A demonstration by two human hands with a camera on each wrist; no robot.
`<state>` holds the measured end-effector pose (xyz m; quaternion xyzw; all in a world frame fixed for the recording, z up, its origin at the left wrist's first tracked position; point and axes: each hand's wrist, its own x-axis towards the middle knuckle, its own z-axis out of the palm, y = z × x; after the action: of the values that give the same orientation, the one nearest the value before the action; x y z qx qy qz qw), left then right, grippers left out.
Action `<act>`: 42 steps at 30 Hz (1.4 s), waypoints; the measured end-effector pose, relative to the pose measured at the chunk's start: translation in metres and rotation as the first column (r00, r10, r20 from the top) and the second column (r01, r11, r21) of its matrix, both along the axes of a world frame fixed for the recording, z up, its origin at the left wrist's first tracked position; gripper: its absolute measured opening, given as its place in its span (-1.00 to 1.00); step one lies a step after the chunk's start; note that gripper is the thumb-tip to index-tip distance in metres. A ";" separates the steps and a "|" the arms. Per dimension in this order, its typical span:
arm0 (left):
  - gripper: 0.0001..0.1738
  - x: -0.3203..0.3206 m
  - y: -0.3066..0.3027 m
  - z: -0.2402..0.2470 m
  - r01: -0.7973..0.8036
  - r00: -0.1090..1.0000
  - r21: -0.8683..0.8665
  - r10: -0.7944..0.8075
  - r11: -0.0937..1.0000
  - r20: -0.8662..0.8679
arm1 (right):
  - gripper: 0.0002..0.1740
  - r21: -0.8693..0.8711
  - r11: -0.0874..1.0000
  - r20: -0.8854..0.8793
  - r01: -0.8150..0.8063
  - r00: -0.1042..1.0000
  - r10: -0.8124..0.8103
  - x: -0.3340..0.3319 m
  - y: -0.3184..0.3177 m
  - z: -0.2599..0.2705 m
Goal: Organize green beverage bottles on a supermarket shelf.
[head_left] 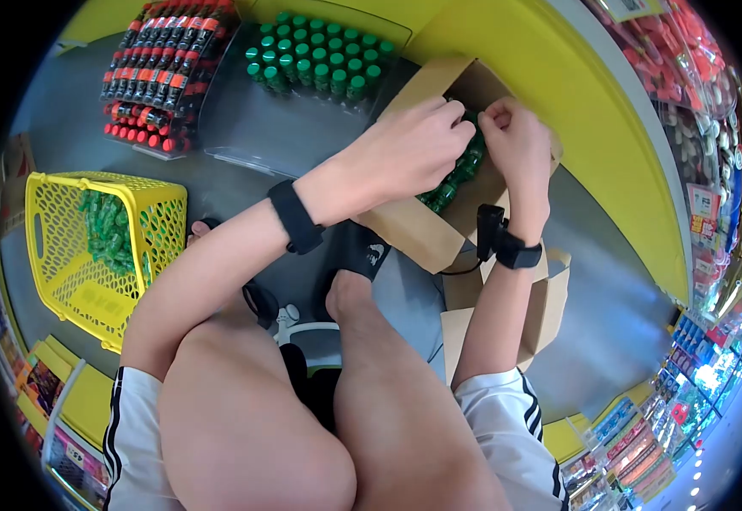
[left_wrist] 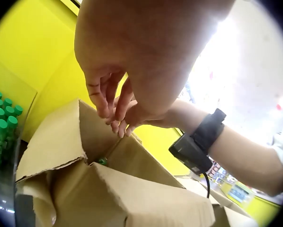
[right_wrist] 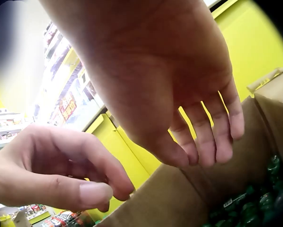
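Observation:
Over an upright-walled cardboard box [head_left: 426, 234] are both hands, close together with fingers pointing toward each other. The left hand [head_left: 409, 153] is at the box's left side, its fingers bent and loosely spread; nothing shows in it. Facing it, the right hand [head_left: 517, 145] has its thumb tip close to the index tip, and the other fingers hang relaxed in the right wrist view, where no held thing shows. Below the hands, green bottles [head_left: 446, 192] lie in the box, also visible as dark green bottles [right_wrist: 250, 210] beneath the right hand.
A yellow basket [head_left: 162, 200] with green bottles [head_left: 109, 230] stands at left. Behind are a clear tray [head_left: 243, 128] with rows of green-capped bottles [head_left: 320, 55] and a stack of red-capped bottles [head_left: 154, 64]. Another open carton [head_left: 546, 302] stands beside the right forearm.

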<state>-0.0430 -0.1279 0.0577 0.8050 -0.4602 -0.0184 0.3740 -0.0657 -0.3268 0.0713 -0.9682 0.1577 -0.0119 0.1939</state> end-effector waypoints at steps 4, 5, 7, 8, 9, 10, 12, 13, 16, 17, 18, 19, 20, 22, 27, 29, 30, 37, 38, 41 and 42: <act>-0.91 0.002 -0.028 -0.019 0.018 1.000 0.081 -0.016 0.997 -0.025 | -0.77 0.067 0.997 -0.225 -0.024 0.974 0.039 0.010 -0.021 -0.026; -0.91 0.005 -0.034 -0.025 0.085 0.996 0.139 -0.082 0.987 -0.029 | -0.74 0.062 0.996 -0.271 -0.065 0.959 0.079 0.015 -0.028 -0.036; -0.89 0.009 -0.043 -0.023 0.158 0.987 0.200 -0.154 0.967 -0.039 | -0.71 0.087 0.994 -0.358 -0.070 0.929 0.097 0.021 -0.034 -0.044; -0.87 0.012 -0.049 -0.021 0.216 0.975 0.267 -0.190 0.939 -0.117 | -0.68 0.110 0.991 -0.439 -0.078 0.891 0.119 0.025 -0.037 -0.048; -0.85 0.014 -0.053 -0.019 0.275 0.956 0.328 -0.219 0.904 -0.197 | -0.68 0.113 0.991 -0.439 -0.072 0.891 0.114 0.030 -0.044 -0.057; -0.85 0.015 -0.058 -0.022 0.280 0.954 0.329 -0.224 0.902 -0.199 | -0.65 0.145 0.985 -0.466 -0.094 0.872 0.152 0.032 -0.052 -0.067; -0.77 0.017 -0.068 -0.027 0.293 0.951 0.404 -0.218 0.866 -0.221 | -0.62 0.174 0.978 -0.491 -0.115 0.850 0.187 0.040 -0.062 -0.078; -0.77 0.019 -0.073 -0.029 0.294 0.950 0.402 -0.219 0.867 -0.224 | -0.59 0.214 0.968 -0.476 -0.132 0.851 0.222 0.043 -0.064 -0.080; -0.69 0.023 -0.089 -0.034 0.339 0.934 0.523 -0.215 0.782 -0.285 | -0.54 0.215 0.964 -0.510 -0.158 0.824 0.248 0.055 -0.063 -0.085; -0.64 0.024 -0.095 -0.035 0.343 0.933 0.577 -0.200 0.741 -0.299 | -0.52 0.178 0.970 -0.555 -0.166 0.797 0.238 0.057 -0.061 -0.087; -0.59 0.024 -0.099 -0.037 0.347 0.932 0.629 -0.184 0.696 -0.311 | -0.52 0.178 0.970 -0.557 -0.164 0.797 0.236 0.058 -0.056 -0.082; -0.52 0.025 -0.101 -0.032 0.372 0.922 0.649 -0.181 0.664 -0.343 | -0.46 0.095 0.976 -0.588 -0.195 0.781 0.213 0.057 -0.054 -0.077; -0.52 0.025 -0.103 -0.035 0.377 0.919 0.646 -0.185 0.664 -0.347 | -0.39 0.011 0.974 -0.617 -0.228 0.764 0.186 0.055 -0.050 -0.072; -0.49 0.027 -0.107 -0.043 0.377 0.921 0.688 -0.169 0.620 -0.352 | -0.42 -0.004 0.982 -0.600 -0.187 0.786 0.147 0.055 -0.046 -0.071; -0.47 0.038 -0.110 -0.065 0.365 0.922 0.700 -0.132 0.614 -0.365 | -0.47 -0.008 0.991 -0.635 -0.130 0.767 0.096 0.060 -0.047 -0.071; -0.47 0.038 -0.112 -0.074 0.342 0.929 0.684 -0.124 0.645 -0.348 | -0.50 -0.002 0.995 -0.656 -0.100 0.751 0.074 0.061 -0.047 -0.073; -0.47 0.038 -0.113 -0.076 0.312 0.938 0.669 -0.109 0.674 -0.328 | -0.50 -0.002 0.995 -0.658 -0.098 0.750 0.072 0.062 -0.047 -0.074; -0.44 0.040 -0.115 -0.074 0.308 0.937 0.625 -0.118 0.717 -0.327 | -0.34 -0.140 0.963 -0.729 -0.231 0.682 0.058 0.070 -0.052 -0.079; -0.44 0.040 -0.116 -0.077 0.309 0.937 0.624 -0.118 0.718 -0.328 | -0.34 -0.128 0.966 -0.745 -0.222 0.665 0.054 0.071 -0.051 -0.077; -0.37 0.042 -0.117 -0.086 0.249 0.941 0.595 -0.046 0.764 -0.334 | -0.51 -0.067 0.987 -0.717 -0.146 0.695 0.054 0.069 -0.055 -0.079; -0.35 0.043 -0.118 -0.088 0.248 0.938 0.607 -0.030 0.755 -0.346 | -0.51 -0.067 0.987 -0.719 -0.145 0.693 0.053 0.069 -0.054 -0.078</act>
<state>0.0004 -0.2463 -0.0305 0.8334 -0.4194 -0.3307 0.1418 0.0029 -0.3812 -0.0070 -0.9136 0.1671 0.3657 0.0601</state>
